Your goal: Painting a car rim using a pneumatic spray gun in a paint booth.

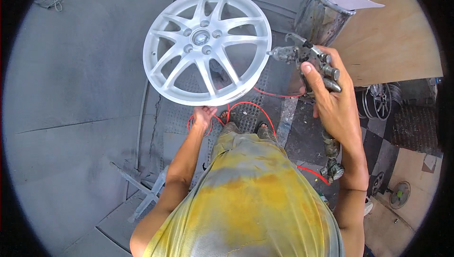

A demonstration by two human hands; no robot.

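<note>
Gently now: your right hand (335, 93) curls round the spray gun (302, 56), beside the white wheel (203, 52) ahead. Sweep smoothly, don't bump the rim (196, 101); I can't tell if your left hand (204, 116) pinches it.

"What colour is your wheel (201, 38)?"

"White, with a greyer hub."

"And your spray gun (302, 48)?"

"Mottled silver and black. Your shirt (246, 200) is pale grey, blotched mustard yellow."

"Your hose (246, 102)?"

"Bright red. The wall (85, 67) on your left is grey; the panel (397, 44) on your right, tan; the floor tiles (373, 134), dark and light checks."
</note>
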